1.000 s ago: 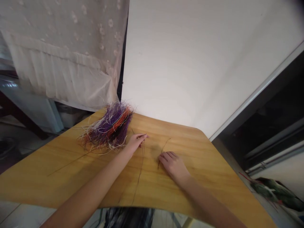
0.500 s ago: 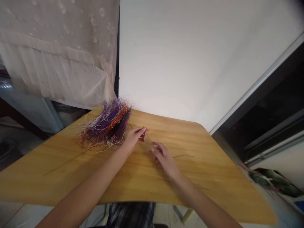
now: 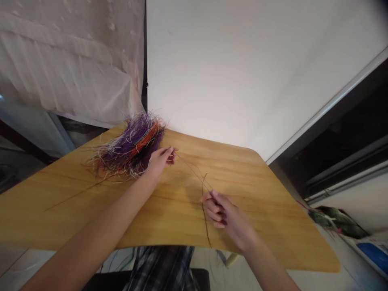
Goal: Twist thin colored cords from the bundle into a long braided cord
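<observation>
My left hand [image 3: 161, 159] is closed in a pinch on the end of a thin dark strand [image 3: 194, 171], just right of a shaggy bundle of fibre strands [image 3: 131, 141] in purple, orange, white and black. Toward the right, the strand stretches across to my right hand [image 3: 218, 208], whose thumb and fingers are closed on its other end. Passing by the right fingertips, a longer dark brown strand [image 3: 205, 224] runs down to the table's front edge. Whether the right hand also grips that one, I cannot tell.
Everything lies on a light wooden table [image 3: 266, 226]. One loose brown strand [image 3: 74, 197] sits at its left. Behind stand a white panel [image 3: 206, 72] and a pale curtain [image 3: 69, 64]. On the floor at right are a green bag [image 3: 341, 221] and a blue-and-white package [image 3: 374, 252].
My hands have moved apart, the right one down and to the right, drawing the strand out between them. The longer brown strand now hangs beside my right fingers.
</observation>
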The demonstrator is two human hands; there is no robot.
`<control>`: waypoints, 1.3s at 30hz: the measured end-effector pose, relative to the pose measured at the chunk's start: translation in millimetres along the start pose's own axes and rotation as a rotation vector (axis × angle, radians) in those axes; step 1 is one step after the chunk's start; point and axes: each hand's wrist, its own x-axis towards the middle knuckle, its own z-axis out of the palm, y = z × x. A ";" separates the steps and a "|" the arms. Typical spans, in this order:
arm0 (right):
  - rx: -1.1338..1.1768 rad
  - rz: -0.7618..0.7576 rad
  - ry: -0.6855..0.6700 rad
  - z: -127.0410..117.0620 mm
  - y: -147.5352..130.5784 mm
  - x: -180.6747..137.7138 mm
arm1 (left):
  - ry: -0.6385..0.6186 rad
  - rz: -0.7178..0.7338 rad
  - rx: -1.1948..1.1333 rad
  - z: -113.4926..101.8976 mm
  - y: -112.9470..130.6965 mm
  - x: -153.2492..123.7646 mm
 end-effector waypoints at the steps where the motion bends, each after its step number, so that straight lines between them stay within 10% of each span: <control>1: 0.014 0.002 0.016 -2.7 0.0 -0.9 | 0.002 -0.007 0.002 -0.4 -0.2 0.2; 6: 0.010 -0.031 0.078 -9.3 2.2 -5.2 | 0.012 -0.013 0.001 -1.6 -0.8 0.1; 20: -1.184 -0.644 0.753 -6.1 -24.3 23.2 | -0.146 0.054 -0.040 18.8 21.9 -21.3; 27: -1.178 -0.586 0.410 24.3 -35.7 61.0 | -0.245 0.054 -0.054 20.6 26.1 -26.0; 39: -0.640 -0.438 0.312 21.4 -16.7 67.6 | -0.382 0.022 0.017 30.9 13.3 -32.1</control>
